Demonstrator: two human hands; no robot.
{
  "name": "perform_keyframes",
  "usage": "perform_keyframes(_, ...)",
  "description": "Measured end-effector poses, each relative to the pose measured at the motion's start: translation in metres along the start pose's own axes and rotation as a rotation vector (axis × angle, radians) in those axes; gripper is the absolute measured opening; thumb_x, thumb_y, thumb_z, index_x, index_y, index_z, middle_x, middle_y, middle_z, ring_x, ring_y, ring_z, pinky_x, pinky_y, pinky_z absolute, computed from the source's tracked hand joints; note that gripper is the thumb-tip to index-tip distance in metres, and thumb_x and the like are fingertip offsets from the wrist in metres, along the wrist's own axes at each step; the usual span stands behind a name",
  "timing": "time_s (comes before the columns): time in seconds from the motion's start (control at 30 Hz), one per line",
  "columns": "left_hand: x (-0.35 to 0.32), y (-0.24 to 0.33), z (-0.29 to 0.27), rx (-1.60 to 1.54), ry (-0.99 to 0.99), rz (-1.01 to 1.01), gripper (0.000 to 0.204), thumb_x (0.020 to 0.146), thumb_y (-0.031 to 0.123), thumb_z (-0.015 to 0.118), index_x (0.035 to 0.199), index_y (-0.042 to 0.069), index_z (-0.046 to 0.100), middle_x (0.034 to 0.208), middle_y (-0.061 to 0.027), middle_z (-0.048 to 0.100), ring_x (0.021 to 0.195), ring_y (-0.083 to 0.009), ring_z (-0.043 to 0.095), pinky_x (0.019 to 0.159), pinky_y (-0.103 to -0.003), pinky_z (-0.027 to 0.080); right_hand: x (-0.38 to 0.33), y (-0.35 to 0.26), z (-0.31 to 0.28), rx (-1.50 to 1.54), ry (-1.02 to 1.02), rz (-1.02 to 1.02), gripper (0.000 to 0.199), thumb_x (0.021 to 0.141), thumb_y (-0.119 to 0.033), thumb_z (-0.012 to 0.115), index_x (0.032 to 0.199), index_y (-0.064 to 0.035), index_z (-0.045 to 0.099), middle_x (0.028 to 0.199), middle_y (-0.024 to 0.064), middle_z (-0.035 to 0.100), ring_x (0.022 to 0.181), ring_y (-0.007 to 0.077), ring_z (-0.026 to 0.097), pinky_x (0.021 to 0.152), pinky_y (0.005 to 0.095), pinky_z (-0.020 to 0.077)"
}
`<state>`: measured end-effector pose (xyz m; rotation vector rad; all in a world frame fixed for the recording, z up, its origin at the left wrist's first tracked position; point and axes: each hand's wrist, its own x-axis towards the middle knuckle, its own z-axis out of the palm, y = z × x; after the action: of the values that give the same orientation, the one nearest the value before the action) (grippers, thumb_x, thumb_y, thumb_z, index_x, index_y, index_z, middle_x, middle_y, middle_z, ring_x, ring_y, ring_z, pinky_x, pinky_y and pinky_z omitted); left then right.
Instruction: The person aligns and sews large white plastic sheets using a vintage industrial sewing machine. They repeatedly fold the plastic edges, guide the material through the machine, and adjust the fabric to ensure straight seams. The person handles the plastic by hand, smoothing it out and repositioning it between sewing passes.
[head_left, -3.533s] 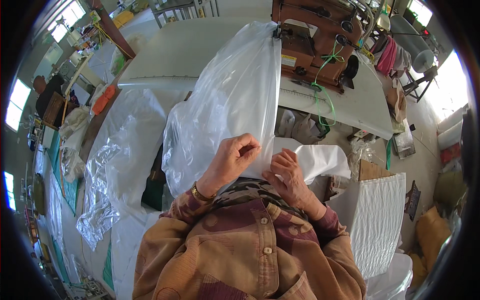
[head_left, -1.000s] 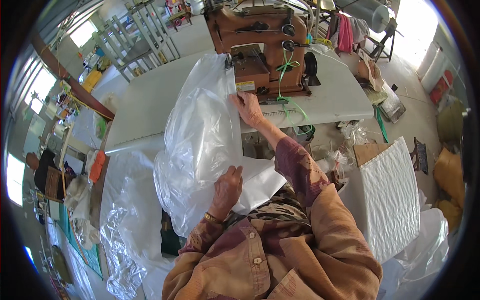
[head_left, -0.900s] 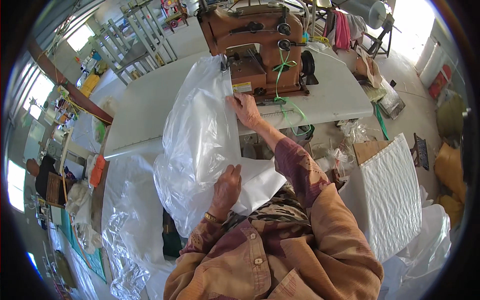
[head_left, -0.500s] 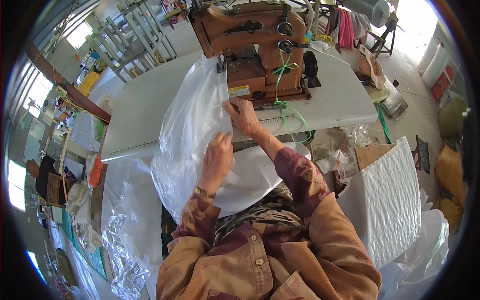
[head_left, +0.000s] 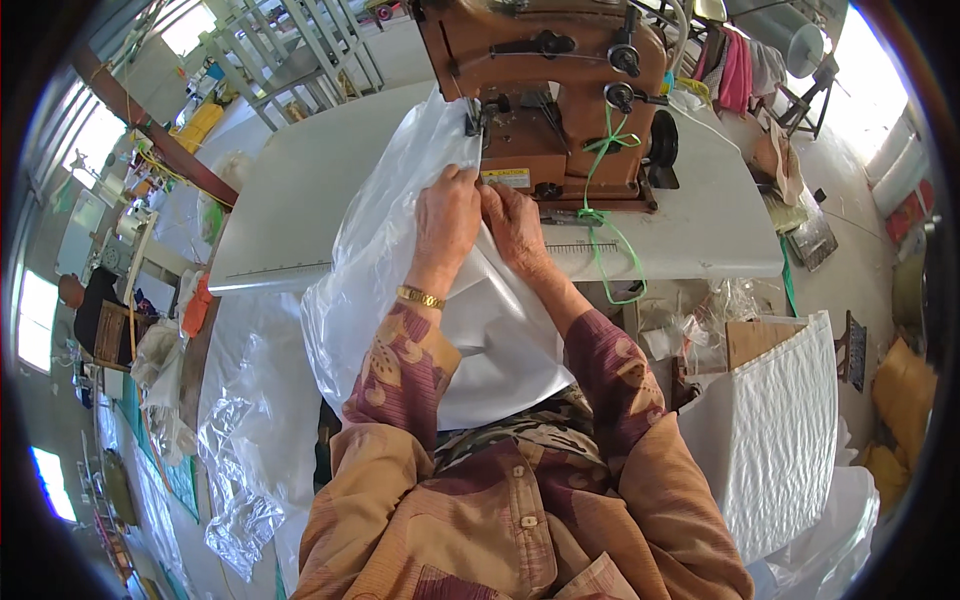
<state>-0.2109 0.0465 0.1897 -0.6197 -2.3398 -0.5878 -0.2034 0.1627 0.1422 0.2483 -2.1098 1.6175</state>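
Note:
A brown industrial sewing machine (head_left: 600,140) stands on a pale work table. White woven plastic sheeting with a clear film layer (head_left: 375,240) runs from my lap up to the machine's needle area (head_left: 474,118). My left hand (head_left: 447,222), with a gold band at its wrist, is closed on the sheet's edge just in front of the needle. Close beside it, my right hand (head_left: 514,228) pinches the same edge. Both hands are nearly touching. The fingertips and the folded edge between them are partly hidden.
Green string (head_left: 612,235) hangs from the machine over the table's front edge (head_left: 700,268). A box draped in white quilted sheeting (head_left: 775,430) stands at my right. More clear film (head_left: 245,450) hangs at my left. Metal frames (head_left: 300,55) stand behind the table, and a person (head_left: 85,310) is far left.
My left hand has moved up along the sheet toward the needle and now sits beside my right hand. The view has shifted slightly, and the sheeting lies more drawn together.

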Motion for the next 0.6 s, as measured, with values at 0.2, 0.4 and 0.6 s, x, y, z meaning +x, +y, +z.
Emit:
perform_keyframes(0.2,-0.014,0.01,-0.019,-0.212,-0.109,-0.112,0.03,0.093,0.013,0.056,0.12,0.0,0.058,0.099,-0.0204,0.062,0.09,-0.0396,0.063,0.076,-0.046,0.051,-0.001,0.005,0.002,0.061,0.021,-0.066,0.043,0.1,-0.033,0.05,0.082,0.0047,0.061,0.067,0.0209,0.062,0.062,0.0349,0.06,0.062,0.0418,0.0453)
perform_keyframes(0.4,-0.081,0.029,-0.049,-0.248,0.095,-0.033,0.046,0.092,0.014,0.06,0.135,0.002,0.049,0.123,-0.023,0.059,0.106,-0.0398,0.06,0.086,-0.045,0.05,-0.001,0.017,-0.003,0.177,-0.053,0.013,0.044,0.099,-0.033,0.049,0.082,0.0053,0.06,0.065,0.015,0.057,0.059,0.0239,0.051,0.06,0.0386,0.0422)
perform_keyframes(0.6,-0.203,0.049,-0.08,-0.48,-0.366,-0.379,0.038,0.09,0.015,0.064,0.124,0.0,0.058,0.114,-0.0214,0.062,0.102,-0.0417,0.06,0.089,-0.045,0.049,-0.028,0.02,-0.032,0.182,-0.343,0.023,0.045,0.098,-0.039,0.05,0.087,0.0029,0.063,0.071,0.0068,0.059,0.066,0.0149,0.052,0.064,0.0354,0.0427)
